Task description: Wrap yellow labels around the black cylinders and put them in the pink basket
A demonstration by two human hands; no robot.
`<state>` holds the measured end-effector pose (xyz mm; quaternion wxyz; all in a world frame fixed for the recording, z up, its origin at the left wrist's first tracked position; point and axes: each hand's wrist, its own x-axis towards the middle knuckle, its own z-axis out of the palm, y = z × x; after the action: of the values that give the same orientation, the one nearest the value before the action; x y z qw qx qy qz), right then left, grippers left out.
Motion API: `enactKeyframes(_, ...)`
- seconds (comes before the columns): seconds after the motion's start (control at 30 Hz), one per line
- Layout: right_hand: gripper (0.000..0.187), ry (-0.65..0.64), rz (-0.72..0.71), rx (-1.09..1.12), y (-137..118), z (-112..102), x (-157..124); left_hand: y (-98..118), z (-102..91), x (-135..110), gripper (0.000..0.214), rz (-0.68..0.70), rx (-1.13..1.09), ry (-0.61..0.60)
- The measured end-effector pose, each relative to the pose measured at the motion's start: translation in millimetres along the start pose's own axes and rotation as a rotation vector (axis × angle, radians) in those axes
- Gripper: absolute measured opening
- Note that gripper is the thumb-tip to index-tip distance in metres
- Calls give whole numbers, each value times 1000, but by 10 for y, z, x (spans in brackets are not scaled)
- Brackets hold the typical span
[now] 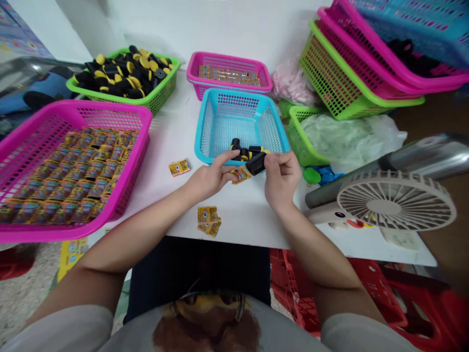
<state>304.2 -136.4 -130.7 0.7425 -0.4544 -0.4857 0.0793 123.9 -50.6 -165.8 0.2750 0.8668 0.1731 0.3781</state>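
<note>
My left hand (pixel 208 183) pinches a small yellow printed card or sticker (pixel 241 174) between thumb and fingers, its index finger stretched out above. In my right hand (pixel 281 178) is a black cylinder with a yellow end (pixel 255 165), tilted, its dark end close to the printed piece. Whether the two touch, I cannot tell. Just behind both hands stands a blue basket (pixel 201 142) with several black-and-yellow cylinders (pixel 236 143) at its near end. One flat yellow printed piece (pixel 179 167) lies left of my left hand; an overlapping group of printed pieces (pixel 208 220) lies near the table's front edge.
At left, a pink basket (pixel 144 122) holds rows of wrapped cylinders; behind it, a green basket (pixel 172 80) is heaped with black-and-yellow ones. Another pink basket (pixel 190 73) stands at the back. Stacked baskets (pixel 330 73) and a fan (pixel 395 205) crowd the right side.
</note>
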Motion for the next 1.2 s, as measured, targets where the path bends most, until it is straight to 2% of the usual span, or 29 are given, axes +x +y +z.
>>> enactKeyframes(0.27, 47, -125, 46, -14, 56, 13, -27, -98, 27, -20, 59, 78, -15, 151)
enactKeyframes(0.4, 42, -140, 7, 35, 114, 9, -38, -54, 42, -9, 65, 26, -163, 96)
enactKeyframes(0.47, 38, -165, -38, 54, 129, 0, -46, -10, 49, 12, 76, -11, -303, 62)
enactKeyframes(0.57, 29, -262, -114, 48, 122, -31, -44, 74, 40, 56, 98, -38, -516, 16)
enactKeyframes(0.67, 25, -367, -155, 58, 90, -70, -27, 168, 2, 85, 105, -44, -608, -8)
enactKeyframes(0.77, 24, -427, -184, 45, 55, -87, -15, 237, -28, 88, 104, -71, -576, 18)
enactKeyframes(0.87, 25, -420, -199, 1, 21, -77, -15, 245, -20, 69, 98, -70, -487, 57)
enactKeyframes(0.97, 32, -358, -139, -83, -21, -64, -10, 215, 5, 40, 85, 23, -338, 152)
enactKeyframes(1.03, 30, -338, -67, -117, -54, -65, 0, 202, 8, 20, 77, 118, -216, 203)
enactKeyframes(1.13, 32, -352, 24, -131, -102, -74, 12, 209, -14, 4, 69, 225, -70, 226)
enactKeyframes(1.2, 33, -355, 56, -169, -127, -79, 9, 226, -29, 4, 57, 227, -42, 200)
